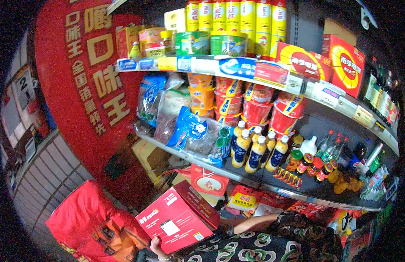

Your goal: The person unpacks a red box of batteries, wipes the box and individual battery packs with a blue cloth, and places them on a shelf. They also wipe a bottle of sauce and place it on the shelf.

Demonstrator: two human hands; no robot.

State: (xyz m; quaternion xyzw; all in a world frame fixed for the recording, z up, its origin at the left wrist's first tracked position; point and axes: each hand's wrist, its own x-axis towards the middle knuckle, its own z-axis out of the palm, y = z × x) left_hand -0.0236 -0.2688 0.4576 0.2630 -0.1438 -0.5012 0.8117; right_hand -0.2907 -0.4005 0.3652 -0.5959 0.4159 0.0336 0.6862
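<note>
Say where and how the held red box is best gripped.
Likely by its opposite edges, one hand coming from each side: the red box is broad, flat-faced and tilted. The left hand is at its lower-left edge, thumb over the front; the right hand is hidden.

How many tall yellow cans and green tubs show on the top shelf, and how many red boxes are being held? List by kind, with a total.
Tall yellow cans: 7
Green tubs: 2
Held red box: 1
Total: 10

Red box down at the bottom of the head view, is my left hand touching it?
Touching: the head view shows your left hand with its thumb pressed on the red box, near its lower-left corner.
</note>
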